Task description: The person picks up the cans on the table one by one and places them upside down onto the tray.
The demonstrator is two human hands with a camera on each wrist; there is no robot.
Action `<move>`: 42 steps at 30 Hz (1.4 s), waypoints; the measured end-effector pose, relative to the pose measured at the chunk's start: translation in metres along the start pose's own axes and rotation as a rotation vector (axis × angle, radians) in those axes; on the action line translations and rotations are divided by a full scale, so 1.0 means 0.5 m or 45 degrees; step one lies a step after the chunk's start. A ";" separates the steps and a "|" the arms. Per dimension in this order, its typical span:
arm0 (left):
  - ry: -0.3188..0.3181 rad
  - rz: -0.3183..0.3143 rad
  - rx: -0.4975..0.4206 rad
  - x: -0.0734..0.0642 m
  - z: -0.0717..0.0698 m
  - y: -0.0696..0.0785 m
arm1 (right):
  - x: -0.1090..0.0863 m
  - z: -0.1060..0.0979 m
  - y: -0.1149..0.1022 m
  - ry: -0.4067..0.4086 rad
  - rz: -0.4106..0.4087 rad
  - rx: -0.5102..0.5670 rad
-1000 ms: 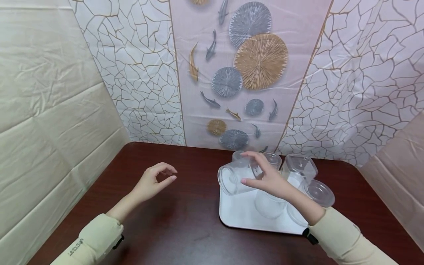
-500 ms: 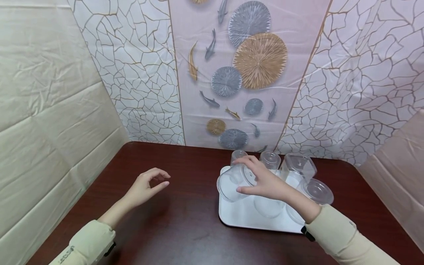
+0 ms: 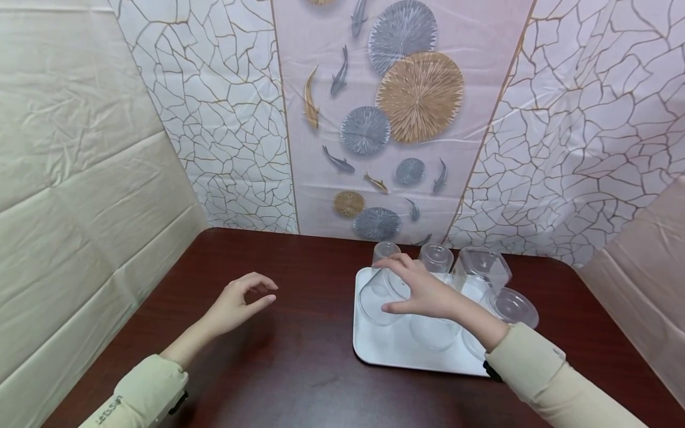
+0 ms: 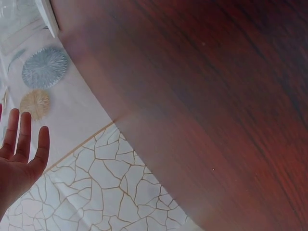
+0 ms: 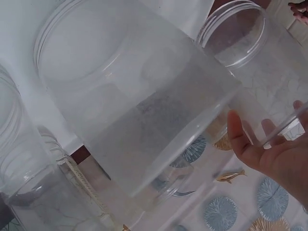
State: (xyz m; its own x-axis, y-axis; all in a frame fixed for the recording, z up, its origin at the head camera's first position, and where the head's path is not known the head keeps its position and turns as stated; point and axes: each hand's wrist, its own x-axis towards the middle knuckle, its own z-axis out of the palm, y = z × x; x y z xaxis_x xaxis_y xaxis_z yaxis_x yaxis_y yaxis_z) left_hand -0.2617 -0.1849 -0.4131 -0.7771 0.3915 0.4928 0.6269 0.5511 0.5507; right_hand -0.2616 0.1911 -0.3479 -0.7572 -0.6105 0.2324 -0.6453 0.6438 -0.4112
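A clear plastic jar [image 3: 379, 304] leans at a tilt over the left part of the white tray [image 3: 374, 352], its wide end low. My right hand [image 3: 423, 292] grips it near the upper end, thumb on the near side and fingers on the far side. In the right wrist view that jar [image 5: 276, 67] is beside a larger clear container [image 5: 139, 96], with the fingers at its base. Whether its rim touches the tray I cannot tell. To the left, my left hand [image 3: 239, 304] hovers above the brown table, fingers loosely bent and holding nothing.
More clear containers stand on the tray: a small one [image 3: 386, 249], a round one [image 3: 436, 258], a squarish one [image 3: 484, 266], another at the right [image 3: 514, 309], and one partly under my right forearm [image 3: 434, 334]. A patterned curtain [image 3: 241, 148] hangs behind the table.
The jar in my right hand has swung from lying nearly sideways to a steeper tilt, its wide end lowered towards the tray. My left hand has drifted slightly left.
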 end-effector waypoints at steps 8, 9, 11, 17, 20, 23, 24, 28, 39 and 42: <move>-0.010 0.015 -0.013 0.000 0.006 -0.002 | 0.006 0.010 0.004 -0.052 0.008 -0.026; -0.010 0.016 -0.012 0.000 0.007 -0.002 | 0.008 0.011 0.004 -0.058 0.008 -0.038; -0.015 0.016 -0.006 0.000 0.008 -0.003 | 0.010 0.012 0.004 -0.076 0.010 -0.064; -0.046 -0.001 -0.008 -0.004 0.012 -0.006 | 0.013 0.021 0.008 -0.120 0.014 -0.122; -0.050 -0.006 -0.017 -0.004 0.013 -0.005 | 0.014 0.023 0.010 -0.112 0.008 -0.133; -0.046 0.001 -0.014 -0.004 0.015 -0.006 | 0.017 0.025 0.010 -0.106 0.004 -0.140; -0.046 0.001 -0.012 -0.003 0.015 -0.006 | 0.018 0.026 0.010 -0.110 0.010 -0.141; -0.050 0.009 -0.015 -0.003 0.017 -0.006 | 0.021 0.031 0.008 -0.131 0.004 -0.162; -0.083 0.007 -0.021 0.002 0.028 -0.005 | 0.021 0.044 0.001 -0.183 0.036 -0.181; -0.092 -0.004 -0.018 0.003 0.031 -0.002 | 0.022 0.050 0.002 -0.203 0.028 -0.172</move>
State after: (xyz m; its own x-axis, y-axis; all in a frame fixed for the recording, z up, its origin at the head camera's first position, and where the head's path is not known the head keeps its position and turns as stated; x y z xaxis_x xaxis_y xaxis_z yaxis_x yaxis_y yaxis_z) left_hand -0.2645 -0.1735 -0.4232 -0.7808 0.4420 0.4415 0.6247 0.5421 0.5620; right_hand -0.2681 0.1734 -0.3675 -0.7525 -0.6540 0.0778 -0.6447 0.7072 -0.2903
